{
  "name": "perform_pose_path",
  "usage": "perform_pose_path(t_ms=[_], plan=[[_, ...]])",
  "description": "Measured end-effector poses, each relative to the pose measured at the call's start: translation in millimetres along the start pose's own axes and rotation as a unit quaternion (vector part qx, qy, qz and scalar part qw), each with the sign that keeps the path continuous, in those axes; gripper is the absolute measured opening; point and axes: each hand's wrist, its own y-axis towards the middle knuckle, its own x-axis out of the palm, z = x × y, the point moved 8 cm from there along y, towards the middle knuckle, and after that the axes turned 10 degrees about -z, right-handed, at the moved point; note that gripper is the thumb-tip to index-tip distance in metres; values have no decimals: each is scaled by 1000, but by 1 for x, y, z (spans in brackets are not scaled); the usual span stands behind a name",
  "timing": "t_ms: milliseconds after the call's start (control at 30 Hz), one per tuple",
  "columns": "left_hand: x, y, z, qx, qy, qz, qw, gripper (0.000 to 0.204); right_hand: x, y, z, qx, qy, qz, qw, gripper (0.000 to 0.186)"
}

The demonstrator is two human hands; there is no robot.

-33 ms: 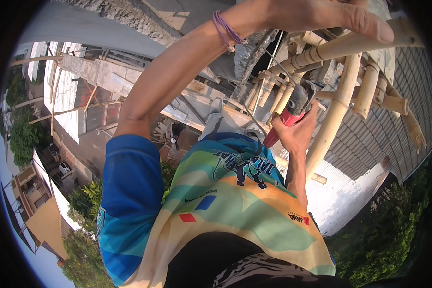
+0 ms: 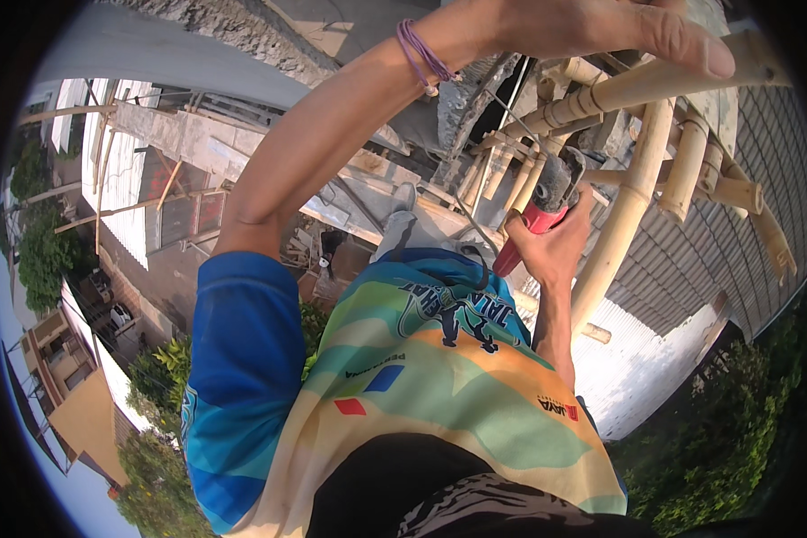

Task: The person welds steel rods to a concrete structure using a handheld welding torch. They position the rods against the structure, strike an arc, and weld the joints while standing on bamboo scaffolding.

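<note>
A red angle grinder (image 2: 535, 218) with a dusty dark grey head is in my right hand (image 2: 560, 238), whose fingers are wrapped round the body just behind the head. The head points up and away from me, beside a thick upright bamboo pole (image 2: 641, 179). My left arm, with a purple cord bracelet (image 2: 421, 56) at the wrist, reaches across to the upper right. There my left hand (image 2: 592, 29) has its thumb stretched out over a slanting bamboo pole (image 2: 619, 90). Its other fingers are mostly cut off by the upper edge, so their hold is hidden.
Several cut bamboo poles (image 2: 688, 170) cross at the right, above a grey tiled roof (image 2: 690, 242). Broken concrete (image 2: 462, 108) with thin bars lies ahead. My shoe (image 2: 403, 197) stands by a ledge. Ground, trees (image 2: 40, 260) and houses (image 2: 90, 421) show far below at the left.
</note>
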Motion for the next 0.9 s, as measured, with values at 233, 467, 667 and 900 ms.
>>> perform_pose_path(t_ms=[233, 467, 667, 900], plan=[[0, -4, 3, -44, -14, 14, 999, 37, 4, -2, 4, 10, -6, 5, 1000, 70], [-1, -6, -2, -64, -41, 28, 997, 38, 10, 3, 5, 8, 9, 4, 1000, 70], [-1, -7, -2, -79, -43, 33, 995, 39, 11, 3, 0, -3, -7, 12, 1000, 69], [-2, -8, 2, -83, -26, 28, 996, 40, 11, 5, 1, -17, -9, 18, 1000, 71]])
